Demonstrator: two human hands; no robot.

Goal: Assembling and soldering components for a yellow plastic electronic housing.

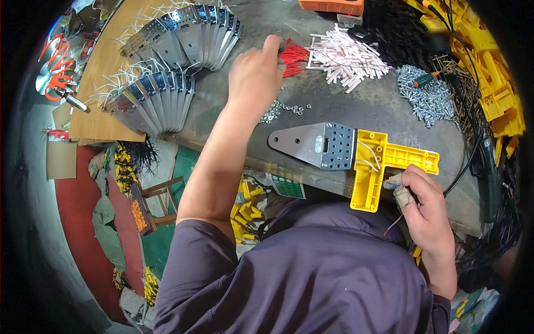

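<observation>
My left hand (256,72) reaches across the bench to a small pile of thin red wire pieces (293,57). Its fingers curl at the pile's left edge, and whatever they pinch is hidden. Close to my body, my right hand (427,206) is closed, with wraps on thumb and forefinger, and a thin wire (394,225) hangs from its grip. Just left of it lies an open yellow plastic handle shell (365,189) with ribs inside and white wires (370,156) across it. A tapered, perforated metal plate (311,146) joins the shell and points left.
Fanned metal plates (189,39) with white wires stand at the far left. White tubes (347,55), nuts (272,111), silver screws (425,97) and a green-handled screwdriver (426,79) lie across the bench. Yellow shells (495,83) and a black cable (470,161) crowd the right side.
</observation>
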